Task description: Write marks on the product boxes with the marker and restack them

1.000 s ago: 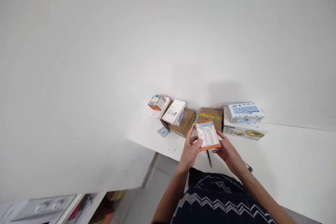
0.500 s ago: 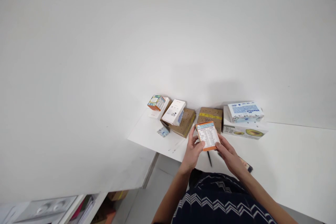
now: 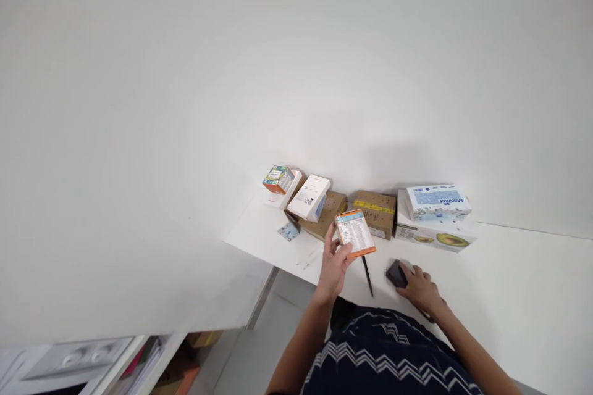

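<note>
Above the near part of the table, my left hand [image 3: 335, 265] is closed around a small orange-edged carton [image 3: 356, 233], thumb on its white printed panel, which faces me. My right hand [image 3: 420, 290] lies lower to the right, its fingers curled over a dark phone [image 3: 396, 273] on the tabletop. The hand covers part of the phone. Between my hands a black pen [image 3: 367, 276] rests on the table, its top end close to the carton's lower edge in this view.
Against the wall stand brown cardboard boxes [image 3: 377, 217], a white box [image 3: 309, 196], an orange-blue carton [image 3: 278, 179], an avocado box [image 3: 433, 236] and a Manhua pack [image 3: 438, 202] on top of it. A small patterned packet [image 3: 288, 231] lies near the table's left edge [image 3: 250, 259].
My right hand has let go of the carton and moved down and right onto the phone. My left hand keeps the carton, now tilted and slightly further left.
</note>
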`<state>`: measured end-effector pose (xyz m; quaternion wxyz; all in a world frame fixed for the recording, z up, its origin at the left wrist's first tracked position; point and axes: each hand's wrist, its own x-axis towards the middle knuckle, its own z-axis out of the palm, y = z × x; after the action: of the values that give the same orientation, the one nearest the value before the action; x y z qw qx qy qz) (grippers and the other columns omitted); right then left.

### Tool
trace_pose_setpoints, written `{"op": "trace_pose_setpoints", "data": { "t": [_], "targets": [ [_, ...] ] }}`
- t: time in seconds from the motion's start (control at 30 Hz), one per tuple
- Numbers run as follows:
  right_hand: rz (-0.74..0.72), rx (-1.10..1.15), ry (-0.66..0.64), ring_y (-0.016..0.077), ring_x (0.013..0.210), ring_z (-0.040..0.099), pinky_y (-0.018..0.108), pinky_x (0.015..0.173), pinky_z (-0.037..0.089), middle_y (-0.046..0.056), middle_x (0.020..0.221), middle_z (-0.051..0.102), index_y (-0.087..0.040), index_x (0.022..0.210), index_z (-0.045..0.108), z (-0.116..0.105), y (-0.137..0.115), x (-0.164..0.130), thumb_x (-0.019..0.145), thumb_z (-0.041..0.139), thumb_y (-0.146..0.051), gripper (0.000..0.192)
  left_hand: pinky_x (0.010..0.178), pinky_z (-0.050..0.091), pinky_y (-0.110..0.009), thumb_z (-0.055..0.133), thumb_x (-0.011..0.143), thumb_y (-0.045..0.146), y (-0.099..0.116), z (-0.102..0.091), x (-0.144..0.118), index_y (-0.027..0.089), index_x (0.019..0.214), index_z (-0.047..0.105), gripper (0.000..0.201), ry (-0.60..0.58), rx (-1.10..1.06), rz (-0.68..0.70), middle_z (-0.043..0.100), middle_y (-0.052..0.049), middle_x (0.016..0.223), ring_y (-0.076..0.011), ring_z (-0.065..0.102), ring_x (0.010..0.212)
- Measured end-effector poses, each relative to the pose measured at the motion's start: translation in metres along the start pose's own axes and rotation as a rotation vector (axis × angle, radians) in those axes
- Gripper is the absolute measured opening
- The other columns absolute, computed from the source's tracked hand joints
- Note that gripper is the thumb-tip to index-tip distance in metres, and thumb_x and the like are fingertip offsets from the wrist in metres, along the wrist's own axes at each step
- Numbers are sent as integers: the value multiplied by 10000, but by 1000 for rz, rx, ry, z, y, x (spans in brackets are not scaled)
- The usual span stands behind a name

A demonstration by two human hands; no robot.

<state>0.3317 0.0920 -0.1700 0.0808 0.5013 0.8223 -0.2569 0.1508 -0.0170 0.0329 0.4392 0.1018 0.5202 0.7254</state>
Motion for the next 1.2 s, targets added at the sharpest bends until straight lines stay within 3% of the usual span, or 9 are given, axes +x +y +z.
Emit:
{"op": "trace_pose_setpoints", "data": {
  "t": [0.13, 0.37, 0.57, 0.7, 0.77, 0.87, 1.1, 1.2],
  "targets": [
    [-38, -97, -2, 352, 1140, 501, 474, 872, 414, 160, 1289, 515, -267, 1397, 455, 16, 9, -10, 786, 551, -259, 618, 906, 477, -425, 769, 670, 259, 4, -1, 1, 330, 1346, 426, 761, 26, -25, 17, 607, -55, 1126, -279, 585, 1126],
    [-96, -225, 10, 347, 1078, 524, 449, 824, 421, 191, 1227, 533, -204, 1417, 429, 18, 10, -10, 848, 466, -235, 571, 912, 473, -418, 765, 677, 266, 2, -4, 5, 346, 1326, 447, 728, 45, -46, 34, 616, -48, 1131, -280, 574, 1148],
    [-145, -228, -21, 389, 1151, 472, 493, 880, 382, 230, 1283, 507, -135, 1262, 549, 11, -11, -3, 828, 525, -195, 438, 892, 486, -395, 766, 670, 253, 2, -2, 8, 335, 1325, 440, 736, 57, -54, 36, 616, -46, 1115, -265, 582, 1127],
    [-265, -148, -122, 307, 1113, 547, 412, 907, 412, 192, 1204, 588, -136, 1139, 618, 14, -46, 12, 929, 458, -301, 312, 902, 479, -389, 765, 665, 250, 2, 0, 7, 338, 1329, 438, 745, 68, -57, 37, 629, -40, 1098, -256, 591, 1120],
    [-275, -109, -195, 271, 1032, 603, 412, 892, 448, 163, 1104, 639, -124, 1124, 621, 21, -64, 19, 943, 463, -365, 340, 902, 479, -389, 764, 663, 248, 3, 0, 6, 333, 1338, 429, 758, 76, -61, 38, 635, -40, 1085, -252, 601, 1102],
    [-248, -51, -282, 233, 1015, 614, 443, 876, 496, 106, 1148, 626, -144, 1173, 587, 33, -81, 28, 918, 547, -378, 348, 899, 483, -388, 762, 663, 248, 4, -1, 5, 327, 1340, 425, 760, 88, -64, 47, 633, -44, 1102, -249, 604, 1090],
    [-117, 279, -448, 216, 1031, 606, 434, 855, 525, 87, 1230, 581, -174, 1230, 552, 37, -77, 36, 908, 581, -341, 364, 890, 482, -374, 749, 681, 248, 6, -4, 6, 318, 1344, 411, 748, 99, -67, 52, 634, -40, 1079, -231, 607, 1068],
    [-45, 522, -503, 159, 789, 640, 331, 685, 544, 59, 972, 654, -131, 1045, 613, 29, -70, 27, 917, 550, -363, 272, 893, 480, -374, 752, 675, 244, 7, -2, 7, 319, 1343, 409, 755, 102, -85, 45, 637, -37, 1058, -232, 605, 1076]
  ]
}}
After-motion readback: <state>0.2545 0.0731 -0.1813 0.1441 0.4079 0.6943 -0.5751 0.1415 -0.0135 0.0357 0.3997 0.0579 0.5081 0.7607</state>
